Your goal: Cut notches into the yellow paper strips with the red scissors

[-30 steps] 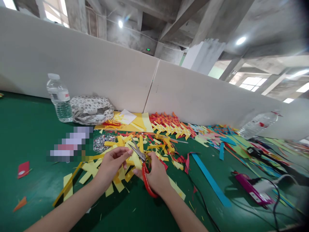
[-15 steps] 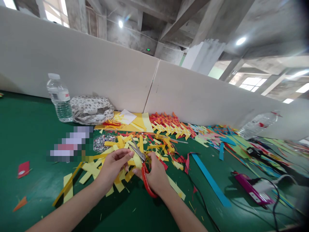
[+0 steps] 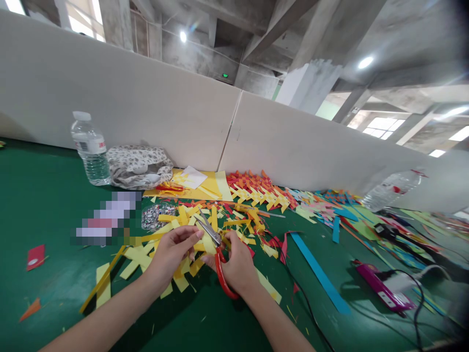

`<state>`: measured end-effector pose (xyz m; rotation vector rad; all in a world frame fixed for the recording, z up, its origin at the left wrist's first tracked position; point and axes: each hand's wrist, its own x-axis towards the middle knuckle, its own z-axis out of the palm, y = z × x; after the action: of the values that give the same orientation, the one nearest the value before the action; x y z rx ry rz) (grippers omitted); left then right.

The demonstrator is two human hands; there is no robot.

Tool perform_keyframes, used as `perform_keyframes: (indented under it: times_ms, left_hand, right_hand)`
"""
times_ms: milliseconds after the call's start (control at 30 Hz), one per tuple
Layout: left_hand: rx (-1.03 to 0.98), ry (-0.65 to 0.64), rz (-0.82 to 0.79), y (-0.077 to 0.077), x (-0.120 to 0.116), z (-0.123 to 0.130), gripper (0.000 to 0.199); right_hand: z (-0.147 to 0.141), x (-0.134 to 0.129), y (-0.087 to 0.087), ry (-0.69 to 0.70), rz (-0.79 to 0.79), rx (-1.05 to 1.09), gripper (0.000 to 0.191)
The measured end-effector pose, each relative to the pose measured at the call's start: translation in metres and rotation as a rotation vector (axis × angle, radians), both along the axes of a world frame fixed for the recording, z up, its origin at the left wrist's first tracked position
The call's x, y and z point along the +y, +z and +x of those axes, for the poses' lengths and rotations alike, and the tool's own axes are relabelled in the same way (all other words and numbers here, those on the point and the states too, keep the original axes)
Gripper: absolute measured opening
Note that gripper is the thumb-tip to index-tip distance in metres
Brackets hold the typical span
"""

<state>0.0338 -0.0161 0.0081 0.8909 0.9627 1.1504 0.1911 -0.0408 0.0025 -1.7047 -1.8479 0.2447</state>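
Red-handled scissors [image 3: 222, 274] are in my right hand [image 3: 236, 261], their metal blades pointing up and left toward my left hand [image 3: 178, 249]. The thumb and fingers of my left hand are pinched together near the blade tips; what they hold is too small to make out. A pale yellow paper piece lies between the two hands, beside the blades. Under and around both hands spreads a pile of yellow paper strips [image 3: 137, 259]. Behind them is a clear bag of small round dark-and-white pieces [image 3: 156, 216].
Water bottles stand at the left [image 3: 91, 149] and lean at the right [image 3: 394, 189]. Woven paper pieces [image 3: 256, 188] line the white partition. A blue strip [image 3: 320, 274], a purple power strip [image 3: 384, 288] and black cables lie on the right of the green table [image 3: 47, 195].
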Motion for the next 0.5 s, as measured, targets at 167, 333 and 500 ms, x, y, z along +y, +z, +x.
perform_keyframes:
  times_ms: [167, 333, 500]
  left_hand:
    - [0.002, 0.002, -0.002, 0.0015, -0.0003, 0.0001, 0.023]
    - [0.014, 0.005, -0.010, 0.0026, -0.0002, 0.0004, 0.025]
    - [0.006, 0.012, -0.016, 0.0017, 0.0003, 0.0005, 0.026]
  right_hand:
    - [-0.0006, 0.0006, -0.0002, -0.005, 0.022, -0.011, 0.035]
    - [-0.0004, 0.0009, 0.0000, -0.012, 0.029, -0.021, 0.036]
    - [0.0012, 0.0007, -0.0012, 0.001, 0.032, 0.016, 0.036]
